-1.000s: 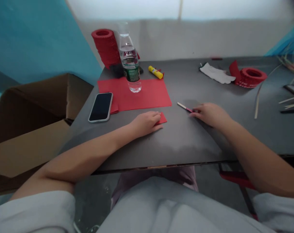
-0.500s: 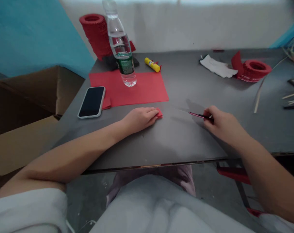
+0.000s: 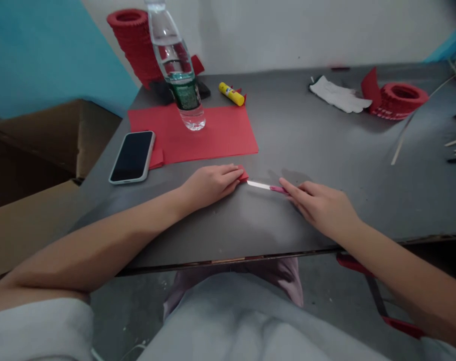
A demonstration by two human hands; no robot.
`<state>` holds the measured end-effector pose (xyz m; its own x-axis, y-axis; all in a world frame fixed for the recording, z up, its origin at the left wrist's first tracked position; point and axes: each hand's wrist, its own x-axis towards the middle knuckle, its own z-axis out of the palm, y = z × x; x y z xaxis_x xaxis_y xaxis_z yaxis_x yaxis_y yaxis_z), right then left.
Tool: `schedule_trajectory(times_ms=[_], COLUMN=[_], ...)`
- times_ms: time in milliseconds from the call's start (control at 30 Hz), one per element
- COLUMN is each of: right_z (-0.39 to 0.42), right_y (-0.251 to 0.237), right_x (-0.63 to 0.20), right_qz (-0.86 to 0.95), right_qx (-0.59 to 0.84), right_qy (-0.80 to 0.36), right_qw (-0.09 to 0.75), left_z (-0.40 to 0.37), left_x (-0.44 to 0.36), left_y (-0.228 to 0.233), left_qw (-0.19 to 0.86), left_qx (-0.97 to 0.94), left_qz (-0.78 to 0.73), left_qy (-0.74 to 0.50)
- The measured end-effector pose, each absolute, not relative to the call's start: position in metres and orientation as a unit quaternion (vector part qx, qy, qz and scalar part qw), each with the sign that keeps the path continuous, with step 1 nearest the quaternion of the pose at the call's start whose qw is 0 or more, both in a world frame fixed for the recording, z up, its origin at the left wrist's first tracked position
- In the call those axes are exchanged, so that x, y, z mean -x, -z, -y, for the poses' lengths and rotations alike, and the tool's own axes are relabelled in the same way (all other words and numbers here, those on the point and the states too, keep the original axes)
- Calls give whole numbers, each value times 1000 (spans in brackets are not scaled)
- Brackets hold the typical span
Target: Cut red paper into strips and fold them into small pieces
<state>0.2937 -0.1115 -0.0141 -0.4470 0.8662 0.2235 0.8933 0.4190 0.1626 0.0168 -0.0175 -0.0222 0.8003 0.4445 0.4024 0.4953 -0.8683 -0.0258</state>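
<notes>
My left hand [image 3: 209, 183] lies flat on a small folded piece of red paper [image 3: 244, 175] on the dark grey table [image 3: 306, 150], pressing it down; only the paper's right corner shows. My right hand [image 3: 320, 205] holds a thin pink-handled blade tool [image 3: 267, 187]. Its pale tip points left and reaches the corner of the folded paper.
A large red paper sheet [image 3: 220, 135] lies behind my left hand, with a water bottle [image 3: 177, 70] on it and a phone [image 3: 133, 156] at its left. A yellow glue stick [image 3: 231, 94], red honeycomb rolls [image 3: 133, 40] [image 3: 401, 98], a white cloth [image 3: 338, 98] and thin sticks [image 3: 401, 143] lie farther back. Cardboard box [image 3: 43, 150] at left.
My right hand picked the pink tool up off the table and brought it left, down to the folded paper. My left hand stayed on the paper. The camera tilted downward.
</notes>
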Motion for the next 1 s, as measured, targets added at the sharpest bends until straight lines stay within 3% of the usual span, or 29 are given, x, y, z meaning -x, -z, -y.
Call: schedule_trajectory(times_ms=[1000], right_z=[107], right_y=[17], right_x=[-288], right_qz=[852], right_qx=[500], right_qy=[153], right_qw=[33], left_z=[18], left_x=[-18], left_y=[22], left_qw=[111], left_qx=[944], left_qz=[232], left_qy=[209])
